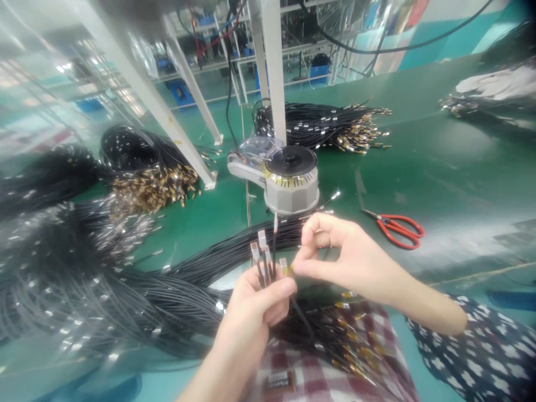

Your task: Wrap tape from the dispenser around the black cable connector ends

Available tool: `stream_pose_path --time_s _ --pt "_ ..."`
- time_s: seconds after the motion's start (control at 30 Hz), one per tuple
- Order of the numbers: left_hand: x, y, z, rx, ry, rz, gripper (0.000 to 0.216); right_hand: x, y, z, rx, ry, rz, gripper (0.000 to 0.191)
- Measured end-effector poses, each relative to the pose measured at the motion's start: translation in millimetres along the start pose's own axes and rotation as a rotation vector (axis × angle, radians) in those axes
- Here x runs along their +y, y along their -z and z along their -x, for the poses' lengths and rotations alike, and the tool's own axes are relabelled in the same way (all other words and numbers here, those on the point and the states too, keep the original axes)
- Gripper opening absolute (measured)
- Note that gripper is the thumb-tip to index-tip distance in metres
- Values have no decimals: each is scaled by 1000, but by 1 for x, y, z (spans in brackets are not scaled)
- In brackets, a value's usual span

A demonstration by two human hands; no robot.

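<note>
My left hand [257, 304] is closed around a small bunch of black wires [266, 262], their metal-tipped ends standing upright above my fingers. My right hand [343, 257] reaches in from the right and pinches the tip of one of these wires [285, 267] between thumb and forefinger. Both hands hover just in front of a grey round tape dispenser [288, 181] on the green table [439, 167]. More black wires run from my hands down over a checked cloth [335, 357] at my lap.
Large heaps of black wires with gold terminals [154, 184] cover the left side, and another bundle [330, 128] lies behind the dispenser. Red-handled scissors [397, 229] rest to the right. White frame legs [274, 67] stand on the table. Another pile [489, 95] sits far right.
</note>
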State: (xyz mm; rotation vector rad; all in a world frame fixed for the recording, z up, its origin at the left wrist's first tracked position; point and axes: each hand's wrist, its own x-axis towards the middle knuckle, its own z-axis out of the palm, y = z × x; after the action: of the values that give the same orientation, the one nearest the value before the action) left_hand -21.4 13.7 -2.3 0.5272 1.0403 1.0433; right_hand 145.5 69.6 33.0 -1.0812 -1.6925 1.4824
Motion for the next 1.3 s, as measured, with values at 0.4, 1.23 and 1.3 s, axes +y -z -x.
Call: stream_pose_path --time_s 0.4,1.23,1.3 --pt "-2 -2 -1 -49 -40 -67 21 1 -1 -1 -42 -59 -118 31" --pt "-3 -4 -1 -70 -28 -16 24 28 -11 -7 -34 29 -418 38" --pt "-3 -1 -2 -123 13 0 24 33 -12 -9 -78 20 -524 39"
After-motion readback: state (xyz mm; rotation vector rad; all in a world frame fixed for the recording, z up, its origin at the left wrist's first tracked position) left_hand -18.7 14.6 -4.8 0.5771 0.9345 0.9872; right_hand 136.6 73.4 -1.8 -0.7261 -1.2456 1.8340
